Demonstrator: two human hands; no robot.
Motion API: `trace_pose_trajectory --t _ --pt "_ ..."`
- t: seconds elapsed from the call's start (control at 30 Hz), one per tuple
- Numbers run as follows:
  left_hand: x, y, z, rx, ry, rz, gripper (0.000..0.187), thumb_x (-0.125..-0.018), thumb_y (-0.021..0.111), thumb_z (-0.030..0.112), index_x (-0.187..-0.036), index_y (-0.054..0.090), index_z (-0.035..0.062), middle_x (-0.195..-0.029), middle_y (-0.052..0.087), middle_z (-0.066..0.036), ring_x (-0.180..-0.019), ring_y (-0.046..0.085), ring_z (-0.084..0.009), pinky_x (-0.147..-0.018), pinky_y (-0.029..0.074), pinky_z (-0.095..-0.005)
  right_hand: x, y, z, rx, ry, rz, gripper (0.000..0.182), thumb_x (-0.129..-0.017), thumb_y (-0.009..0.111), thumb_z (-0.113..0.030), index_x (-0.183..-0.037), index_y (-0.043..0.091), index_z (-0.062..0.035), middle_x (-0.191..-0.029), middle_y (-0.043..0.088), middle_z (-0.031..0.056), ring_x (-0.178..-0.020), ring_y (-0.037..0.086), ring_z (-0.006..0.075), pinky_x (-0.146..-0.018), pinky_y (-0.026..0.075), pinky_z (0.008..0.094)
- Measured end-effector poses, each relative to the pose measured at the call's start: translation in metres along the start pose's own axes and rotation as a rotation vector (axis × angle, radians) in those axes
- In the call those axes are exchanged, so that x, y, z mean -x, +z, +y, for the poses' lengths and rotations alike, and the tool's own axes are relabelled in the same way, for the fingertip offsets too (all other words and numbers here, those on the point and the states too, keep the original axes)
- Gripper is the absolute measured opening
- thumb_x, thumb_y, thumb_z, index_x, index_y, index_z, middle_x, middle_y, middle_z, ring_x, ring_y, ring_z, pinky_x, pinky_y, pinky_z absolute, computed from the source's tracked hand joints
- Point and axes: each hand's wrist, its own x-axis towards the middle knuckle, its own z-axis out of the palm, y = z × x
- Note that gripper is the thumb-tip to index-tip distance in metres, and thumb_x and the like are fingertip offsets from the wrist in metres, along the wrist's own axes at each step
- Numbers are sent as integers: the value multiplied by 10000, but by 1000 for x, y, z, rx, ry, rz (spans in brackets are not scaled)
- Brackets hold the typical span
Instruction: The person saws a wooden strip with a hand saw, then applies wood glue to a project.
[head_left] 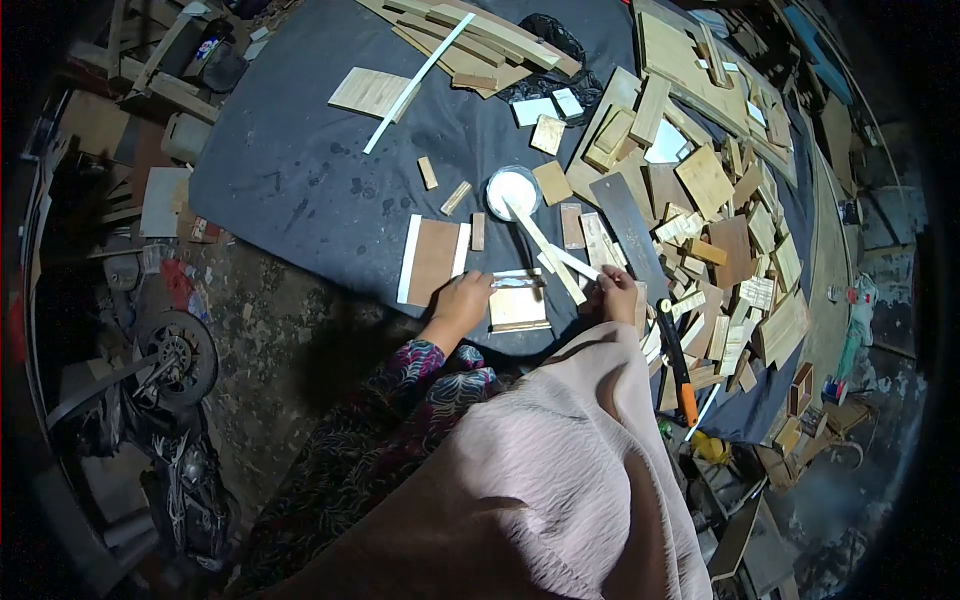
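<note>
My left hand (463, 302) is closed at the upper left corner of a small light wood panel (518, 308), its fingertips on a strip (517, 282) with white smears along the panel's top edge. My right hand (614, 296) is closed on a thin pale stick (570, 262), whose left end lies near the panel's upper right. Between the hands, a longer flat stick (545, 250) leans out of a round tub of white paste (512, 192). Left of my left hand lies a brown panel with white side edges (436, 262).
Wood offcuts (705, 185) pile up on the right of the dark cloth (290, 190). An orange-and-black handled tool (678, 362) lies at the right front. Long boards (480, 38) and a white strip (418, 83) lie at the back. A wheel (175, 355) stands at the left.
</note>
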Motion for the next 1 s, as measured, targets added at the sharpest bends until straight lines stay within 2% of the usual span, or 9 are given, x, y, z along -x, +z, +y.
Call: trace_pose_trajectory --t 0.07,0.1,0.17,0.23,0.4,0.5,0.63,0.77,1.0 --pt "-1 1 -1 -18 -1 -12 174 -796 502 187 -900 560 59 -793 534 -117 -759 542 -299 -643 448 -378 16 17 -15 657 -765 346 230 -723 540 -28 -952 535 -7 -725 533 127 -625 538 225 -572 449 328" --pt "-2 1 -1 -34 0 -22 179 -806 489 196 -899 560 61 -792 535 -116 -757 543 -298 -641 449 -379 20 19 -22 761 -816 228 259 -695 563 -26 -952 539 -4 -809 550 146 -697 551 260 -630 448 328" --pt "-4 -2 0 -36 -12 -41 186 -810 483 205 -897 559 59 -792 535 -116 -755 543 -297 -640 448 -380 30 29 -21 630 -635 -89 228 -674 550 -27 -899 558 12 -772 556 176 -683 544 332 -623 439 378" --pt "-5 -4 2 -37 -28 -58 194 -814 477 213 -896 557 57 -792 535 -116 -754 543 -296 -639 448 -381 35 41 -15 528 -668 -201 202 -662 581 -39 -859 568 9 -790 568 194 -711 558 324 -624 442 361" --pt "-6 -2 -1 56 -94 7 228 -801 499 225 -898 570 31 -810 558 -130 -760 544 -314 -656 443 -391 29 56 -6 463 -618 -144 185 -674 662 -164 -746 610 -1 -673 582 169 -643 571 320 -587 440 341" --pt "-9 -8 -2 107 -129 4 237 -780 535 228 -877 585 18 -803 574 -150 -752 548 -323 -661 442 -387 26 58 -11 543 -563 -245 206 -682 655 -125 -848 621 -7 -831 615 145 -819 585 272 -740 442 326" --pt "-9 -7 -5 157 -140 1 236 -760 565 216 -875 590 12 -783 580 -165 -739 552 -325 -662 443 -383 25 63 -16 563 -787 -211 150 -706 616 -131 -786 610 -5 -731 590 163 -680 571 318 -603 441 346" --pt "-9 0 -8 263 -135 64 228 -745 575 180 -893 591 6 -785 580 -171 -741 554 -327 -663 443 -385 25 65 -15 598 -632 -228 134 -662 657 -73 -784 629 -24 -785 614 142 -766 594 278 -708 455 326" --pt "-16 -8 -4 111 -83 -10 140 -745 536 121 -828 600 29 -771 566 -157 -722 549 -328 -645 440 -395 27 65 -15 618 -695 -204 123 -667 653 -70 -780 627 -29 -780 617 127 -762 600 265 -690 462 325"
